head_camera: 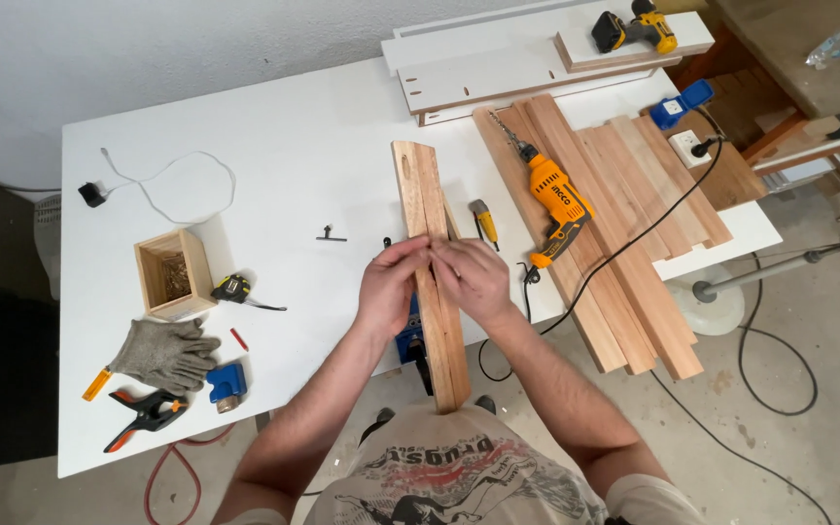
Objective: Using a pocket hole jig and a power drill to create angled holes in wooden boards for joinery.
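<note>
Where both hands meet at frame centre: left hand (390,283) and right hand (475,280), fingers curled and pinching the long edges of the slats (432,267) from either side, fingertips nearly touching over the top face. Slats: two narrow wooden strips held face to face, running from upper centre down to the lower centre of the frame, near end past the table (294,146) edge and close to the torso, far end resting on the white top. Blue clamp (408,342) partly hidden below the hands; contact with the slats not discernible. Likely handling: light, stiff, dry and not slippery, though free to slide against one another; best gripped at mid-length across both edges, as shown. Right of centre: orange drill (554,199) lying on a stack of boards (634,224). Lower left: grey gloves (162,352); above them, small wooden box (173,273) and tape measure (232,289).
</note>
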